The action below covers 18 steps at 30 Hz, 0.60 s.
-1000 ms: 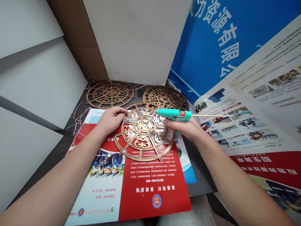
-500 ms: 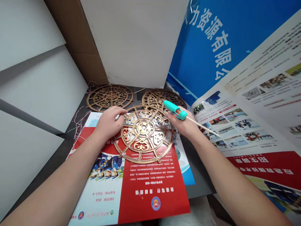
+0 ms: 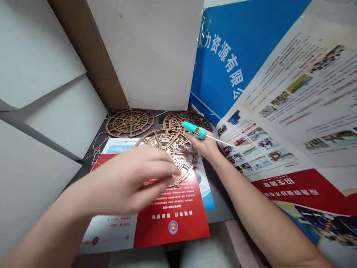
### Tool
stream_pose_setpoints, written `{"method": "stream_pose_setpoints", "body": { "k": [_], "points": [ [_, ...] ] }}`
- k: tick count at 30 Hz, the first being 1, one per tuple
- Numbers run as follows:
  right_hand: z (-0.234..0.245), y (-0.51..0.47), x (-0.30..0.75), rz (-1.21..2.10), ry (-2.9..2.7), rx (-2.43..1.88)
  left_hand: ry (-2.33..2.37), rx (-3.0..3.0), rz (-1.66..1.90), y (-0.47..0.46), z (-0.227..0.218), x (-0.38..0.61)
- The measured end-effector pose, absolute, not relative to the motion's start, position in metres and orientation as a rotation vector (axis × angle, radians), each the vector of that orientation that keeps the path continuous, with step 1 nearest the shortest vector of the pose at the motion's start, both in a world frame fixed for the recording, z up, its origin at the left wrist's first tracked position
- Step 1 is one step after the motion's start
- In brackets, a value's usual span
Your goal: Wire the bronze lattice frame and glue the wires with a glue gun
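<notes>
My right hand [image 3: 205, 143] is closed around a turquoise glue gun [image 3: 195, 130] with a thin, pale glue stick [image 3: 221, 140] jutting from its back. The gun lies over the right far edge of a round, bronze-coloured openwork panel [image 3: 180, 160], which rests on a red and white leaflet. Above the near left part of that panel hovers my left hand [image 3: 139, 175], blurred, its fingers loosely bent and apart from the thumb. I see nothing held in it. It hides much of the panel's left side.
Behind lie two more openwork discs, one at the left [image 3: 129, 123] and one at the right [image 3: 195, 119]. Tangled thin wires [image 3: 98, 150] trail along the left. White boards [image 3: 150, 52] and a blue poster [image 3: 223, 56] wall in the table, with a printed sheet [image 3: 279, 123] leaning on the right.
My left hand has left the panel's left rim and moved right and towards me, over the panel. The right hand keeps the glue gun. The whole view has shifted slightly.
</notes>
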State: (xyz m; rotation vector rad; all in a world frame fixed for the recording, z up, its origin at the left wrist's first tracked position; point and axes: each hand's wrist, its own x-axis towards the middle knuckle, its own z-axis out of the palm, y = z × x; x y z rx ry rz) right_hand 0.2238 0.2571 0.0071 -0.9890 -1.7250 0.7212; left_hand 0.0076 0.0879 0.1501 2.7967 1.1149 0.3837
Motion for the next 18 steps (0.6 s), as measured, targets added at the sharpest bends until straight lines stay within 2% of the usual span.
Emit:
{"method": "stream_pose_setpoints", "body": {
  "k": [4,9,11,13,18],
  "points": [
    [0.005,0.259,0.223,0.717,-1.741,-1.013,0.793,2.934,0.199,0.063,0.119,0.064],
    [0.000,0.261,0.222,0.745,-1.767,-1.007,0.241,2.948,0.250,0.050,0.030,0.131],
    [-0.001,0.261,0.222,0.747,-1.776,-1.007,0.135,2.832,-0.041,0.055,0.004,0.152],
    [-0.001,0.260,0.222,0.743,-1.780,-1.011,0.086,2.801,-0.155,0.063,-0.010,0.166],
    [0.000,0.259,0.222,0.770,-1.760,-1.019,0.019,2.734,-0.138,0.083,-0.022,0.173]
  ]
}}
